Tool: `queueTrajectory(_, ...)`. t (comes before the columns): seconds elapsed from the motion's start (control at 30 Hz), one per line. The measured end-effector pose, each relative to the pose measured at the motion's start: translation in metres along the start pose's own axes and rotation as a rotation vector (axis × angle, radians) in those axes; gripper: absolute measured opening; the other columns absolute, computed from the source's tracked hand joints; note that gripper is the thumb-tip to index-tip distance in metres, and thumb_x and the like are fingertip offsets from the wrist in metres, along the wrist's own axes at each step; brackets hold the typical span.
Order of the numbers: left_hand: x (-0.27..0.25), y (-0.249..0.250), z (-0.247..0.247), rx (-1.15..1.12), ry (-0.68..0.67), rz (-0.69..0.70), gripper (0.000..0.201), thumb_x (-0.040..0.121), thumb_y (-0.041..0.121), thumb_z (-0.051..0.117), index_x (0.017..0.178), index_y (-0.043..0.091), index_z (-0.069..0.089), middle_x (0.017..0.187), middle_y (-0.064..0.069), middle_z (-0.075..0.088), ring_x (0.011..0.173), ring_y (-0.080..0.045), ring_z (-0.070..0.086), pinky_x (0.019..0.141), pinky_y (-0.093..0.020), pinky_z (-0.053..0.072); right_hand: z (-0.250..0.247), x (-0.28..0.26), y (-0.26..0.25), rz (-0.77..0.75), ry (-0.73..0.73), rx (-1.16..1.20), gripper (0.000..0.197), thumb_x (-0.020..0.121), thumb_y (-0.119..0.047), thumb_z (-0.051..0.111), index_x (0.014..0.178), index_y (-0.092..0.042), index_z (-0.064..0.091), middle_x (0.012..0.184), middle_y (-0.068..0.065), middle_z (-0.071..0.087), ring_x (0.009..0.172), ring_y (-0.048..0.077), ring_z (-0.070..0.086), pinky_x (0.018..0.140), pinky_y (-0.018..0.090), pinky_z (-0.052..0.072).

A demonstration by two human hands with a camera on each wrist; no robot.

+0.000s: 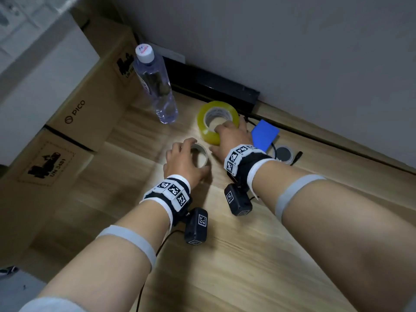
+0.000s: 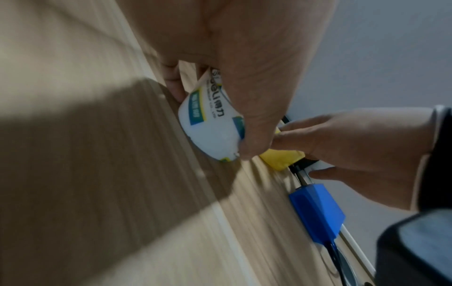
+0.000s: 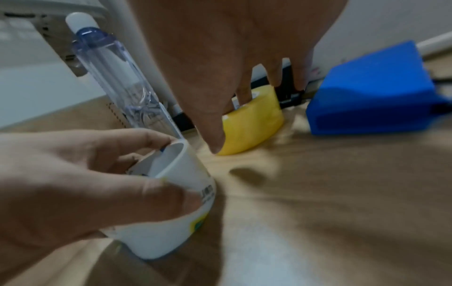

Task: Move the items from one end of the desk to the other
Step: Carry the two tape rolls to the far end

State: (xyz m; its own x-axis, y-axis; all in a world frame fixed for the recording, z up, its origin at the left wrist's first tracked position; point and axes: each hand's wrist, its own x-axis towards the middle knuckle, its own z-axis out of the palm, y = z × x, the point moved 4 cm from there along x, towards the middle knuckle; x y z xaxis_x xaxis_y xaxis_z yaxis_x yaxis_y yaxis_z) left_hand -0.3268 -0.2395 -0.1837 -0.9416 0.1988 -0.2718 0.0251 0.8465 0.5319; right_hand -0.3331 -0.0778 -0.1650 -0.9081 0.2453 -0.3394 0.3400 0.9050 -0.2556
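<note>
A white tape roll (image 1: 205, 156) stands on the wooden desk (image 1: 247, 255), and my left hand (image 1: 193, 158) grips it, fingers in the core and thumb on the outer wall. In the left wrist view the white roll (image 2: 210, 123) shows a printed label. Just behind it a larger yellow tape roll (image 1: 203, 118) lies flat. My right hand (image 1: 219, 138) holds it, fingers dipped into its core and thumb against the outside. The right wrist view shows the yellow roll (image 3: 252, 125) and the white roll (image 3: 171, 212) close together, both touching the desk.
A clear water bottle (image 1: 155, 86) stands to the left of the rolls. To their right a blue box (image 1: 264, 135) with a cable lies beside a round desk grommet (image 1: 282, 154). Cardboard boxes (image 1: 74, 113) line the desk's left side. A black bar (image 1: 213, 86) runs along the wall.
</note>
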Motion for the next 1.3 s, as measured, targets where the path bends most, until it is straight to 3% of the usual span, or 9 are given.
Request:
queueTrajectory(0.1,-0.008,-0.003,-0.002,-0.013,-0.011,-0.024,0.075,0.066,0.040,0.077,0.133,0.035,0.044,0.131,-0.003,0.048,0.125,-0.030,0.044,0.099,-0.048,0.046,0.002,-0.014,0.003,-0.008,-0.022,0.048,0.044,0.081,-0.046,0.072,0.112,-0.017,0.064,0.144,0.008,0.044,0.134,0.041,0.032,0.107,0.049,0.040)
queueTrajectory(0.27,-0.033,0.000,-0.008,-0.042,-0.028,-0.076,0.074,0.061,0.046,0.076,0.128,0.033,0.047,0.128,-0.008,0.054,0.123,-0.032,0.049,0.098,-0.043,0.048,-0.019,-0.063,0.013,-0.076,0.063,0.192,0.034,0.075,-0.047,0.076,0.095,-0.020,0.069,0.131,0.005,0.040,0.120,0.032,0.040,0.101,0.041,0.045)
queueTrajectory(0.43,-0.079,0.048,-0.010,-0.068,-0.023,-0.029,0.070,0.068,0.038,0.077,0.131,0.029,0.048,0.127,-0.010,0.051,0.124,-0.031,0.047,0.098,-0.037,0.046,-0.055,-0.139,0.062,-0.005,0.128,0.332,0.035,0.072,-0.043,0.080,0.097,-0.022,0.069,0.151,0.009,0.028,0.139,0.034,0.033,0.115,0.037,0.032)
queueTrajectory(0.57,-0.134,0.119,0.009,-0.069,-0.122,0.094,0.078,0.068,0.036,0.080,0.136,0.025,0.045,0.131,-0.012,0.049,0.126,-0.032,0.046,0.101,-0.037,0.042,-0.078,-0.224,0.138,0.163,0.151,0.428,0.030,0.066,-0.041,0.086,0.080,-0.031,0.062,0.148,0.014,0.038,0.142,0.032,0.033,0.113,0.031,0.031)
queueTrajectory(0.67,-0.188,0.184,0.040,-0.055,-0.167,0.202,0.086,0.065,0.039,0.082,0.140,0.024,0.043,0.136,-0.011,0.049,0.126,-0.031,0.049,0.105,-0.038,0.044,-0.088,-0.303,0.211,0.283,0.236,0.527,0.033,0.060,-0.043,0.089,0.075,-0.030,0.063,0.110,0.007,0.055,0.117,0.029,0.054,0.092,0.027,0.044)
queueTrajectory(0.73,-0.234,0.230,0.069,-0.036,-0.201,0.290,0.089,0.061,0.041,0.082,0.139,0.023,0.044,0.138,-0.009,0.051,0.127,-0.029,0.050,0.106,-0.038,0.044,-0.090,-0.363,0.264,0.361,0.298,0.564,0.032,0.062,-0.042,0.088,0.080,-0.024,0.068,0.104,0.002,0.056,0.102,0.022,0.057,0.080,0.024,0.041)
queueTrajectory(0.9,-0.378,0.334,0.159,-0.001,-0.308,0.458,0.089,0.055,0.042,0.084,0.134,0.023,0.047,0.132,-0.007,0.053,0.119,-0.027,0.055,0.102,-0.039,0.047,-0.076,-0.531,0.397,0.599,0.464,0.698,0.031,0.060,-0.044,0.089,0.070,-0.027,0.064,0.093,-0.001,0.067,0.092,0.021,0.066,0.080,0.027,0.051)
queueTrajectory(1.1,-0.543,0.445,0.263,0.017,-0.423,0.651,0.091,0.055,0.043,0.088,0.130,0.016,0.043,0.126,-0.005,0.057,0.112,-0.027,0.057,0.094,-0.038,0.051,-0.052,-0.716,0.537,0.816,0.589,0.829,0.039,0.032,-0.065,0.078,0.055,-0.037,0.065,0.109,0.005,0.064,0.096,0.022,0.064,0.076,0.027,0.050)
queueTrajectory(1.3,-0.652,0.523,0.337,0.079,-0.528,0.819,0.093,0.057,0.046,0.089,0.132,0.014,0.044,0.125,-0.007,0.057,0.111,-0.026,0.057,0.096,-0.042,0.051,-0.038,-0.837,0.632,0.932,0.694,0.914,0.035,0.038,-0.059,0.082,0.051,-0.036,0.060,0.116,0.010,0.061,0.090,0.020,0.063,0.066,0.022,0.044)
